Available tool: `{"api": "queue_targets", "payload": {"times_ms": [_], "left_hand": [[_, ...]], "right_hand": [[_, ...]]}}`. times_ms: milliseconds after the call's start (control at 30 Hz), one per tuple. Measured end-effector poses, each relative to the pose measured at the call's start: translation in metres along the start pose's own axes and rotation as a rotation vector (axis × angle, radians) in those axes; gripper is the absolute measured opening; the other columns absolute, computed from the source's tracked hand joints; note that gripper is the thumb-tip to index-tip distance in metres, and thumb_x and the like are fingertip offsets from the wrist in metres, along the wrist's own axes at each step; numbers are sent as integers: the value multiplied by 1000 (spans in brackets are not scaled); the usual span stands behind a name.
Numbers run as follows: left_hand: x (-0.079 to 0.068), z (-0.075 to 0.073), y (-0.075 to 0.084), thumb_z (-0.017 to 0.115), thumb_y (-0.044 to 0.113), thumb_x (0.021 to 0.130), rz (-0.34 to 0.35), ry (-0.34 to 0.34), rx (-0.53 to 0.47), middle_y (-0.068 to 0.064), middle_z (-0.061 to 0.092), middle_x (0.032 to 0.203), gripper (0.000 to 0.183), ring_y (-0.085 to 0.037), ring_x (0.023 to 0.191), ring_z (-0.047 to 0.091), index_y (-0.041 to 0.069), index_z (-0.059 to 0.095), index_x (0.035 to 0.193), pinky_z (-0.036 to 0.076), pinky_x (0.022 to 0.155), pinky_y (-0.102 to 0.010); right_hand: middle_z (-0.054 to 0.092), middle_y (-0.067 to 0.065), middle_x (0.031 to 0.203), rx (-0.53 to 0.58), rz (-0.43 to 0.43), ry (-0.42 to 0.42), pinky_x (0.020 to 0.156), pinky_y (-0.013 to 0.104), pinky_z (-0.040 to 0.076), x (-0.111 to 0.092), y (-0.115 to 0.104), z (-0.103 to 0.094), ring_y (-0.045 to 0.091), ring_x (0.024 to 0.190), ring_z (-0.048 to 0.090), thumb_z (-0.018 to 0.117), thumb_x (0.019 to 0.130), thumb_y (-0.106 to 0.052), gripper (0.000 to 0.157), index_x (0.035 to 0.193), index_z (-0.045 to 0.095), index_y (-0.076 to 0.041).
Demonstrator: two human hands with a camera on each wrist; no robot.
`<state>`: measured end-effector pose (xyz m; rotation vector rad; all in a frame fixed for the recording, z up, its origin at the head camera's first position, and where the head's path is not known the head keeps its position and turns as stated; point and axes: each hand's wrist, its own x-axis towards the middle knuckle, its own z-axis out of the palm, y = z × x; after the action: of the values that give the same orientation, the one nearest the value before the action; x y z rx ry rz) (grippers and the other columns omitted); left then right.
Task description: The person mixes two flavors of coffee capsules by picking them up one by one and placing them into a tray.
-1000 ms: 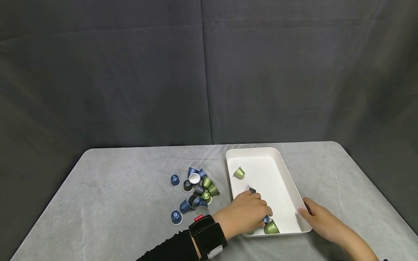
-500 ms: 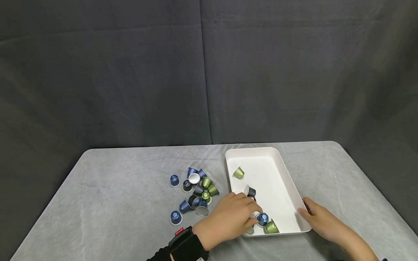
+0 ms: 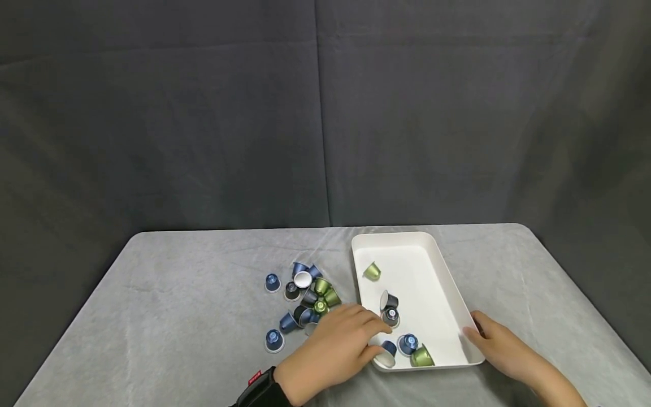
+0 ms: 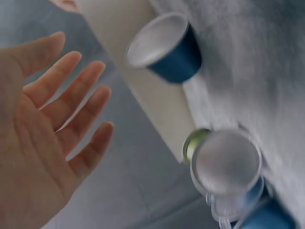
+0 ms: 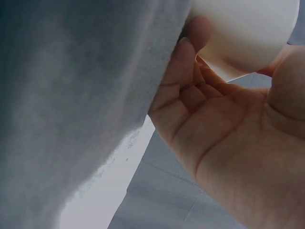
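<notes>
My left hand [image 3: 333,342] hovers at the near-left edge of a white tray [image 3: 429,277], its fingers spread and holding nothing, as the left wrist view also shows. My right hand [image 3: 500,345] grips the tray's right wall, thumb on the inner side; in the right wrist view its fingers [image 5: 183,64] curl under the tray's white edge. Inside the tray lie coffee capsules: a green capsule [image 3: 372,271] farther back, two dark ones, and near the front a blue capsule [image 3: 408,343], another green capsule [image 3: 422,356] and a tipped blue capsule [image 3: 389,347] by my left thumb.
Left of the tray, several blue, black and green coffee capsules [image 3: 309,297] lie heaped on the grey-covered table [image 3: 178,305]. Single blue capsules [image 3: 274,340] stand at the heap's left side. A dark curtain [image 3: 244,124] hangs behind the table.
My left hand has drawn back leftward out of the tray and let go of the blue capsules, which now show near the front. My right hand stays on the tray wall.
</notes>
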<state>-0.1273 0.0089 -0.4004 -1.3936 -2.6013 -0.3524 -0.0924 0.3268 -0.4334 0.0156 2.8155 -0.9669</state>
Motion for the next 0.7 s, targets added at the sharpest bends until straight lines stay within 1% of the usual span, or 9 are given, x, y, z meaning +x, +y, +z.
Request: {"api": "queue_targets", "payload": {"times_ms": [100, 233, 333, 467, 567, 700], "left_hand": [[-8, -7, -4, 68, 34, 94, -44, 13, -36, 12, 65, 120, 29, -8, 115, 57, 25, 68, 122, 44, 98, -30], [-16, -21, -12, 68, 32, 95, -124, 10, -77, 9, 64, 124, 30, -11, 119, 56, 24, 67, 123, 44, 101, -37], [-20, -30, -22, 70, 30, 93, -177, 34, -93, 6, 62, 127, 32, -14, 121, 56, 22, 67, 124, 44, 101, -40], [-27, -39, -35, 74, 28, 90, -223, 75, -100, 3, 62, 127, 35, -18, 118, 58, 18, 67, 123, 46, 98, -41], [-34, -44, -42, 75, 27, 89, -273, 69, -113, 2, 64, 125, 35, -20, 116, 60, 18, 68, 122, 48, 95, -43], [-42, -51, -49, 76, 24, 89, -367, 22, -136, 0, 64, 125, 36, -24, 118, 59, 16, 67, 123, 48, 95, -47]], "right_hand": [[65, 16, 109, 2, 5, 0, 75, 37, 49, 0, 0, 0, 21, 94, 56, 51, 104, -15, 30, 121, 53, 9], [65, 17, 110, 6, 10, -3, 75, 37, 49, -1, 0, -1, 21, 94, 57, 51, 104, -16, 31, 121, 53, 10], [65, 18, 111, 9, 18, -9, 76, 40, 49, -1, 0, -1, 23, 95, 58, 51, 104, -17, 32, 122, 52, 10], [64, 20, 113, 10, 22, -15, 77, 43, 50, -1, 1, -2, 24, 97, 59, 51, 104, -18, 34, 124, 52, 10], [64, 20, 113, 14, 18, -16, 78, 43, 50, -1, 1, -1, 25, 98, 59, 51, 104, -18, 34, 124, 52, 10], [64, 19, 113, 11, 15, -17, 78, 42, 49, 0, 1, -1, 24, 97, 58, 52, 104, -19, 34, 124, 52, 9]]}}
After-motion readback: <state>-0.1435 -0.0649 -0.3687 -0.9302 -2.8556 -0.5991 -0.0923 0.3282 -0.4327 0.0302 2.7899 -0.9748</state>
